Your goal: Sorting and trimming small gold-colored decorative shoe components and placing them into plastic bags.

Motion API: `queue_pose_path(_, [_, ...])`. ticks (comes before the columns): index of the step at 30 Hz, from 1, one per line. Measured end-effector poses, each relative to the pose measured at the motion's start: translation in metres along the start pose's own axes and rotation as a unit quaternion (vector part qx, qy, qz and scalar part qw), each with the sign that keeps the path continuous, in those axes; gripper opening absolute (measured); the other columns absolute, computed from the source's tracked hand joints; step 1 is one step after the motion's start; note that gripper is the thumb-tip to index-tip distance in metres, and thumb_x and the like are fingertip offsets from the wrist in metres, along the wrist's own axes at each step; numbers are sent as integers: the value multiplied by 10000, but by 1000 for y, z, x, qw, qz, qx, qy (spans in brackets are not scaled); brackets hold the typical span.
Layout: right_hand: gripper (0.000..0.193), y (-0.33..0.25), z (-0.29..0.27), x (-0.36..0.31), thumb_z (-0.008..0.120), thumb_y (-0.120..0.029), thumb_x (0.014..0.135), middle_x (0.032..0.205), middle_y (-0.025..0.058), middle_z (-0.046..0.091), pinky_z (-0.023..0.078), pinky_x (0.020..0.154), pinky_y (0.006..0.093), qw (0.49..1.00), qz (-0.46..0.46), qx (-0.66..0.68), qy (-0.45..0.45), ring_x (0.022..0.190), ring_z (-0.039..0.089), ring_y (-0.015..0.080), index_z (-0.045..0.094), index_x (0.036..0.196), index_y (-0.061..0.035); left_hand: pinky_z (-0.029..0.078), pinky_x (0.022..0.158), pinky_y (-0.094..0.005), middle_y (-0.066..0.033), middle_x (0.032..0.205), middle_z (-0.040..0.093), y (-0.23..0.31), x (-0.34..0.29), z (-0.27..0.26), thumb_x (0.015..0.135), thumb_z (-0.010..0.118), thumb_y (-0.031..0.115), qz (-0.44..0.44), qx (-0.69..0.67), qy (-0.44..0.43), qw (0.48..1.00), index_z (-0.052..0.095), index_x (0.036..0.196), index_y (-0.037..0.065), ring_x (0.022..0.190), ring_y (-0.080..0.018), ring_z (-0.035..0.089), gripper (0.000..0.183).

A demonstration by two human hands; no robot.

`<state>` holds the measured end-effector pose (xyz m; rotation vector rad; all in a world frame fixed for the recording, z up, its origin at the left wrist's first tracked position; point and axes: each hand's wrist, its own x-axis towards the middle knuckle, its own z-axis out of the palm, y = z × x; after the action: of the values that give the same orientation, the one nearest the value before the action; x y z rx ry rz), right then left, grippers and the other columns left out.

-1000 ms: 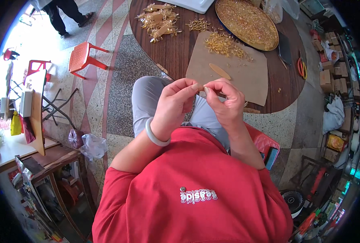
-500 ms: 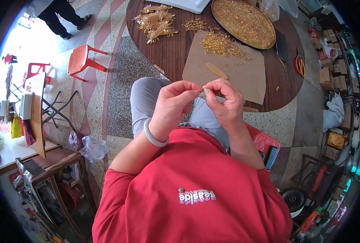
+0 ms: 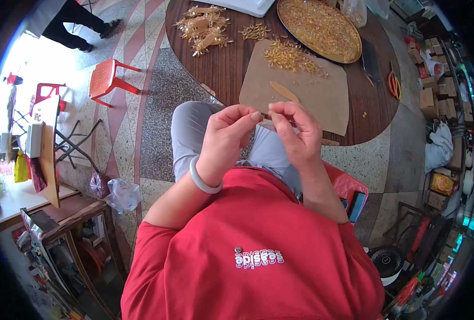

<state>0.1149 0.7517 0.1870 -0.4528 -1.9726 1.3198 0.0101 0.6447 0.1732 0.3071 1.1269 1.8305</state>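
Above my lap, in front of the table edge, my two hands work close together. My left hand (image 3: 227, 137), with a pale bangle (image 3: 201, 178) on its wrist, pinches with thumb and index finger. My right hand (image 3: 299, 132) also pinches, its fingertips a small gap from the left ones. Something small and brownish shows between the fingertips, too tiny to name. Just beyond them a flat tan oval piece (image 3: 284, 91) lies on a brown sheet (image 3: 325, 101). A heap of small golden pieces (image 3: 289, 55) sits toward the sheet's far edge.
On the round wooden table (image 3: 205, 69) are a clump of clear-and-gold strung pieces (image 3: 200, 29), a smaller golden pile (image 3: 254, 32), a large round tray (image 3: 361, 49) of shiny bits and scissors (image 3: 394, 85). A red stool (image 3: 103, 78) stands left; a person's legs (image 3: 79, 18) are beyond.
My fingertips have drawn slightly apart, and the small brownish thing between them shows a little more. The person at the far left has shifted slightly.
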Motion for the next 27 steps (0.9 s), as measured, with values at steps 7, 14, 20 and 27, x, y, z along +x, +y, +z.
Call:
queue_pose_path(7, [60,-2,0,-4,580,-24,796,761,55,592,445,650,226,998,-2,-13,-66,686,542,108,605,836,12,254,399,-166,57,590,500,6,-4,2,833,603,120,-45,-79,16,996,612,821,33,449,-5,362,88])
queue_pose_path(14, [47,0,-2,-6,576,-31,799,727,52,575,429,613,223,998,-24,-33,-40,653,526,104,594,812,10,241,391,-166,55,573,494,2,-7,-5,834,601,119,-79,-140,-44,986,606,821,38,435,-9,347,82])
queue_pose_path(20, [39,-1,2,-8,571,-19,792,691,43,554,416,595,221,998,-22,-46,-35,638,516,96,572,765,9,248,394,-168,57,579,491,1,-8,-5,837,602,122,-78,-132,-62,986,605,829,37,446,-12,356,86])
queue_pose_path(27, [57,-1,6,-9,576,-25,789,676,36,542,408,586,220,998,-8,-42,-42,625,498,87,564,745,10,295,434,-166,28,659,547,-2,-9,2,839,595,99,58,37,0,998,610,859,35,490,-19,393,68])
